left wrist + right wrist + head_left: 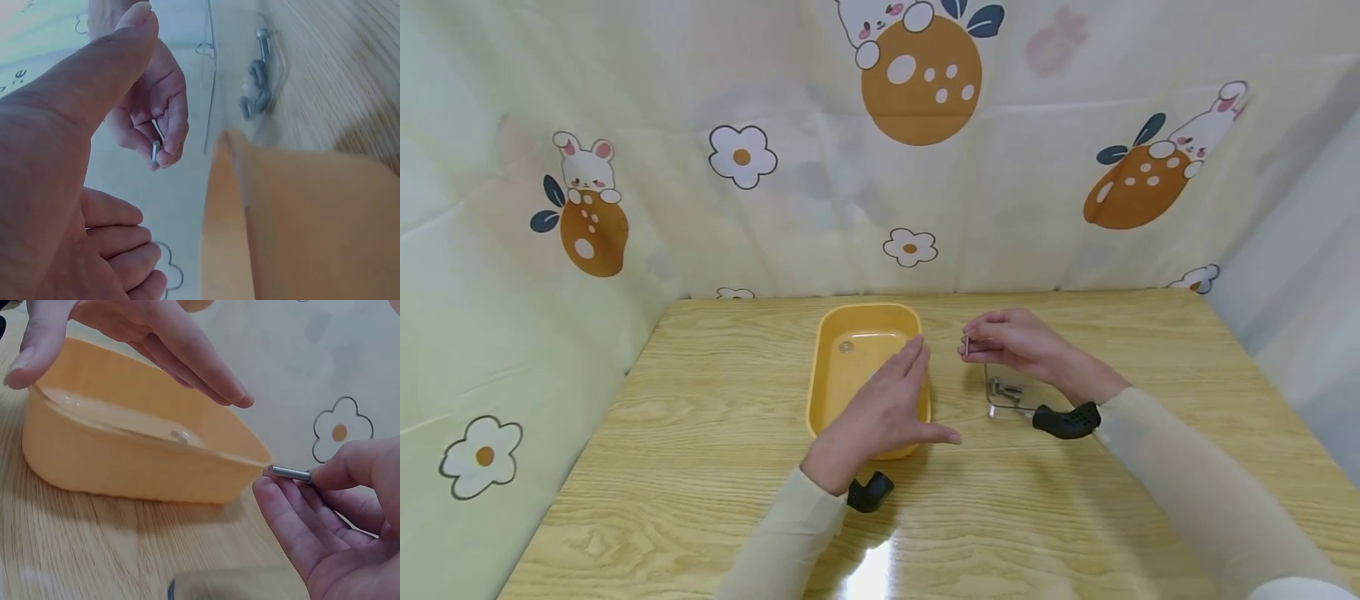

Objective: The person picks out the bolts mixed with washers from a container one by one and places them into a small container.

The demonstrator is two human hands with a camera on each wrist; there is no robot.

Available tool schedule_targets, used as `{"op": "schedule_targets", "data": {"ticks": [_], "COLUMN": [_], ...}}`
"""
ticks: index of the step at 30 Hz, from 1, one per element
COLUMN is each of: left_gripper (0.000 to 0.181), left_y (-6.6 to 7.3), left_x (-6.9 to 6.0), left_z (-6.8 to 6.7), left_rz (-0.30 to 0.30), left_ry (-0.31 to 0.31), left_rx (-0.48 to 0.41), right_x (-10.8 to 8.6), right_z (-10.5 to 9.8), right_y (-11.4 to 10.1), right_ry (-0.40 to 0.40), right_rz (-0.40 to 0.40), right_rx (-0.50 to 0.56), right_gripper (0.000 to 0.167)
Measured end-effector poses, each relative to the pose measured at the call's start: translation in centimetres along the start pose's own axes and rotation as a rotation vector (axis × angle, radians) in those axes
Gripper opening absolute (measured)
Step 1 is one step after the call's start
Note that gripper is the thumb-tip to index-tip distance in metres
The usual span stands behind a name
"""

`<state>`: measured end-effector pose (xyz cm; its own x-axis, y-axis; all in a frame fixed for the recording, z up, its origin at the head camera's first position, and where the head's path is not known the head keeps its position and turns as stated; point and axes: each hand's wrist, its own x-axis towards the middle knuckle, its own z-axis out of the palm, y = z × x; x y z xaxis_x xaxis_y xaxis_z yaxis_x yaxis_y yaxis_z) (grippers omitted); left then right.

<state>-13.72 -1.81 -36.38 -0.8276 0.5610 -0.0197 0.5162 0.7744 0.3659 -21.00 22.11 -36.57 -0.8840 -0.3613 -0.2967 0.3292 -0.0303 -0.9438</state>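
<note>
My right hand (1018, 337) pinches a small silver bolt (290, 474) between thumb and fingers, to the right of the yellow tub and above the clear tray. A second thin shiny piece (158, 128) shows inside the same hand; its kind cannot be told. My left hand (887, 408) hangs over the near right side of the yellow tub (812, 408), fingers straight, thumb spread, holding nothing. In the clear tray (992, 412) lie several silver bolts (261, 69), partly hidden in the head view by the right hand and wrist.
One small round item (846, 347) lies on the tub's floor towards the far left. Black wrist mounts (1066, 421) sit at both sleeves. The wooden table (700, 417) ends at a patterned curtain (805, 225) behind and at the left.
</note>
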Motion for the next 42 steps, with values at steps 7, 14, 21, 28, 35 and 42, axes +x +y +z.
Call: {"op": "schedule_targets", "data": {"ticks": [7,14,21,28,35,42], "left_gripper": [0.122,0.119,0.115,0.111,0.096,0.067], "left_y": [0.7,1.4,2.3,3.5,4.3,4.6], "left_x": [0.7,1.3,2.0,2.9,3.9,4.3], "left_z": [0.6,1.0,1.4,2.0,3.2,4.5], "left_rz": [0.018,0.048,0.09,0.116,0.147,0.294], "left_ry": [-0.002,-0.002,0.006,-0.017,-0.018,0.136], "left_rx": [-0.021,-0.013,-0.006,0.007,0.095,0.247], "right_x": [-0.6,-1.2,-1.8,-1.7,-1.4,-1.2], "right_z": [-1.1,-2.2,-2.8,-3.0,-3.3,-3.0], "right_y": [0.1,0.5,0.9,1.6,2.4,3.2], "right_ry": [0.024,0.061,0.082,0.116,0.148,0.159], "right_rz": [0.011,0.01,0.009,0.02,0.036,0.036], "right_rx": [-0.01,-0.061,-0.101,-0.199,-0.317,-0.407], "right_gripper": [0.022,0.038,0.027,0.033,0.038,0.035]}}
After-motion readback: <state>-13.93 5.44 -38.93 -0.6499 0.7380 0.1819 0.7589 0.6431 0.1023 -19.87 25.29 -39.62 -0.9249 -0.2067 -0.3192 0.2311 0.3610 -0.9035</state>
